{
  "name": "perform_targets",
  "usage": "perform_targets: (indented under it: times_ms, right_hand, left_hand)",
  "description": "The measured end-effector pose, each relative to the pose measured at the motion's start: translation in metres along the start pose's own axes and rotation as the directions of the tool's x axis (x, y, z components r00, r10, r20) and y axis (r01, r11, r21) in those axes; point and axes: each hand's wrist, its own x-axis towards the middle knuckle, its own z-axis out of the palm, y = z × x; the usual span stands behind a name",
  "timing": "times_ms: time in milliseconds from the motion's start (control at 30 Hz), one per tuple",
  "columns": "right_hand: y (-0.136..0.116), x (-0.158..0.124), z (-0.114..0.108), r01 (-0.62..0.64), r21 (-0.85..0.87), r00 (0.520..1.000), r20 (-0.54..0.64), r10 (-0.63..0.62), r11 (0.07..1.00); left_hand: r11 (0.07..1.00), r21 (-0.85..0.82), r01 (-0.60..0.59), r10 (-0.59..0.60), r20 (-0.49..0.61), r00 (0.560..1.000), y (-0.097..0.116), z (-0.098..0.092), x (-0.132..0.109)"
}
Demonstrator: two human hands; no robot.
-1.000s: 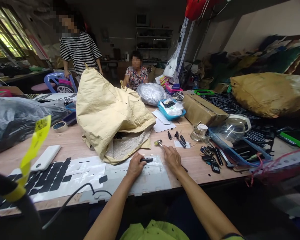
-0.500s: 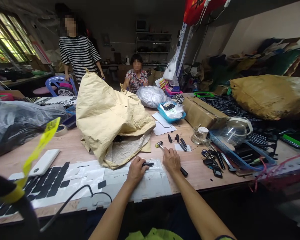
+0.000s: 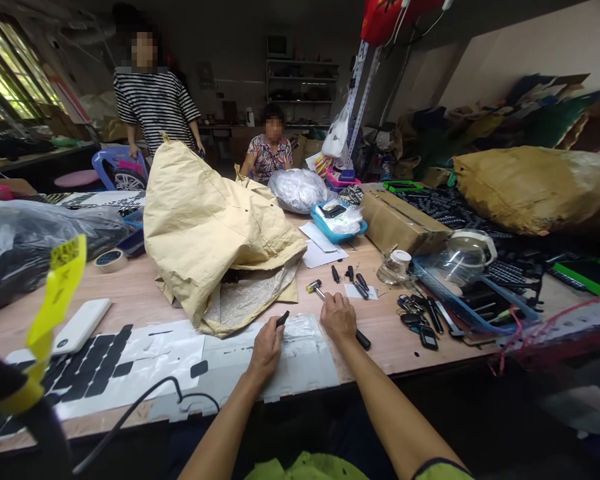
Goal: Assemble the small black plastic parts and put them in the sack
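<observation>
My left hand (image 3: 266, 348) is closed around a small black part (image 3: 283, 318), whose narrow end sticks up past the fingers. It is over the grey sheet (image 3: 305, 363) at the table's front edge. My right hand (image 3: 339, 319) is wrapped round the middle of a small hammer (image 3: 313, 286). The hammer's head, with a yellowish face, shows beyond the fingers, and its black handle end (image 3: 363, 340) comes out on the near side. Just behind my left hand gapes the mouth of a large beige sack (image 3: 215, 227); its contents are mostly hidden.
Black-handled tools (image 3: 361, 285) and keys (image 3: 425, 333) lie to the right, near a blue tray (image 3: 433, 280) and a glass jar (image 3: 396, 268). A cardboard box (image 3: 405, 223) stands behind. On the left are black adhesive pads (image 3: 97, 363) and a white device (image 3: 84, 325). Two people are across the table.
My left hand has lifted and turned the black part from lying level to pointing upward. My right hand stays on the hammer. The view has shifted slightly.
</observation>
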Motion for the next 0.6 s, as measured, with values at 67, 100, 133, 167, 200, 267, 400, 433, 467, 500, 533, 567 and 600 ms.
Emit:
perform_targets:
  times_ms: [67, 100, 133, 167, 200, 267, 400, 433, 467, 500, 533, 567, 600]
  right_hand:
    - [0.000, 0.000, 0.001, -0.002, 0.002, 1.000, -0.003, 0.002, 1.000]
    - [0.000, 0.000, 0.001, -0.004, 0.003, 1.000, -0.003, 0.004, 1.000]
    - [0.000, 0.000, 0.002, -0.007, 0.005, 1.000, -0.004, 0.007, 1.000]
    - [0.000, 0.000, 0.003, -0.010, 0.007, 1.000, -0.004, 0.010, 1.000]
    - [0.000, 0.000, 0.003, -0.014, 0.008, 1.000, -0.005, 0.015, 1.000]
    - [0.000, 0.000, 0.005, -0.017, 0.011, 1.000, -0.011, 0.018, 1.000]
    - [0.000, 0.000, 0.006, -0.008, 0.017, 1.000, -0.024, 0.009, 1.000]
    - [0.000, 0.000, 0.006, -0.008, 0.017, 1.000, -0.025, 0.008, 1.000]
    - [0.000, 0.000, 0.005, -0.008, 0.016, 1.000, -0.024, 0.009, 1.000]
    - [0.000, 0.000, 0.004, -0.009, 0.015, 1.000, -0.022, 0.009, 1.000]
    - [0.000, 0.000, 0.003, -0.008, 0.014, 1.000, -0.018, 0.009, 1.000]
    - [0.000, 0.000, 0.002, -0.009, 0.011, 1.000, -0.012, 0.009, 1.000]
    - [0.000, 0.000, 0.001, -0.011, 0.008, 1.000, -0.006, 0.011, 1.000]
  left_hand:
    - [1.000, -0.003, 0.017, -0.017, 0.017, 1.000, 0.007, -0.002, -0.004]
    - [1.000, -0.001, 0.031, -0.031, 0.030, 0.999, 0.011, -0.003, -0.006]
    - [0.999, 0.003, 0.048, -0.048, 0.048, 0.998, 0.015, -0.004, -0.007]
    - [0.998, 0.009, 0.065, -0.066, 0.071, 0.995, 0.019, -0.005, -0.008]
    - [0.997, 0.015, 0.081, -0.083, 0.097, 0.992, 0.023, -0.006, -0.009]
    - [0.995, 0.020, 0.095, -0.097, 0.151, 0.984, 0.031, -0.009, -0.013]
    - [1.000, 0.002, 0.013, -0.013, 0.280, 0.960, 0.049, -0.015, -0.037]
    - [1.000, -0.003, -0.023, 0.022, 0.340, 0.940, 0.053, -0.017, -0.047]
    - [0.998, -0.007, -0.058, 0.055, 0.416, 0.908, 0.057, -0.017, -0.058]
    - [0.996, -0.007, -0.084, 0.076, 0.500, 0.863, 0.059, -0.018, -0.069]
    - [0.995, 0.001, -0.096, 0.077, 0.582, 0.809, 0.061, -0.017, -0.080]
    - [0.995, 0.021, -0.093, 0.056, 0.652, 0.756, 0.061, -0.016, -0.089]
    - [0.996, 0.056, -0.073, 0.013, 0.704, 0.711, 0.060, -0.014, -0.098]
